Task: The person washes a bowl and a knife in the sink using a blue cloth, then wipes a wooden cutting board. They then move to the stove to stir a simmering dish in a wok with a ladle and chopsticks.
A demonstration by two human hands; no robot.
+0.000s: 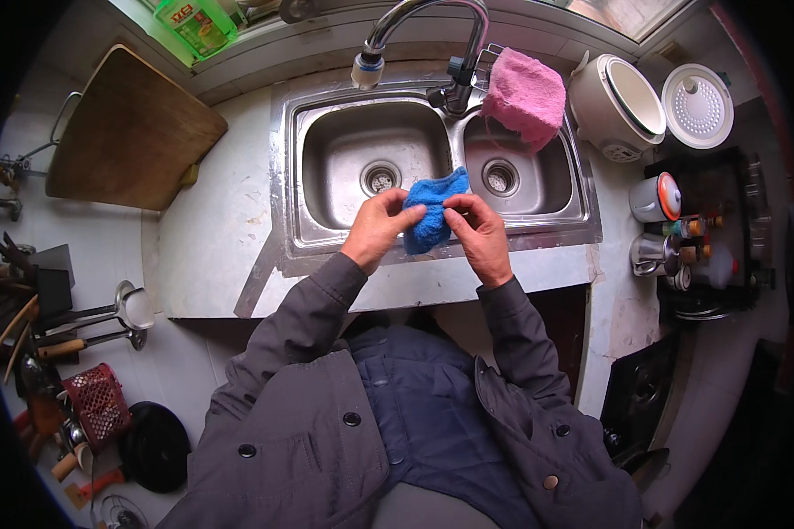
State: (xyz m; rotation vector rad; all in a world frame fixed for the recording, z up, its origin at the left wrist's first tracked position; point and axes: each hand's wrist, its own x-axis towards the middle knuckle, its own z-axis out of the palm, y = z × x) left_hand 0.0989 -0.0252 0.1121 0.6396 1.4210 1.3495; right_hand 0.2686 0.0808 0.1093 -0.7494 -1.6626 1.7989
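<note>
A crumpled blue terry cloth [431, 210] hangs between my two hands, over the front rim of a double-bowl steel sink [344, 178]. My left hand [385, 225] grips its left side, thumb on top. At the cloth's right edge my right hand [478, 231] pinches it between thumb and fingertips. The drain of the larger left bowl and that of the smaller right bowl both show beyond the cloth. Above the sink curves a chrome faucet [460, 66] with a filter-like tip. A pink towel [526, 96] drapes over a wire rack, partly covering the right bowl.
On the left, a wooden cutting board [132, 132] leans near the wall, with hanging ladles [132, 307] and a black pan [154, 446] closer to me. A rice cooker [612, 106], an enamel mug [652, 198] and a steel pot [652, 254] stand right. Green detergent [198, 30] sits on the sill.
</note>
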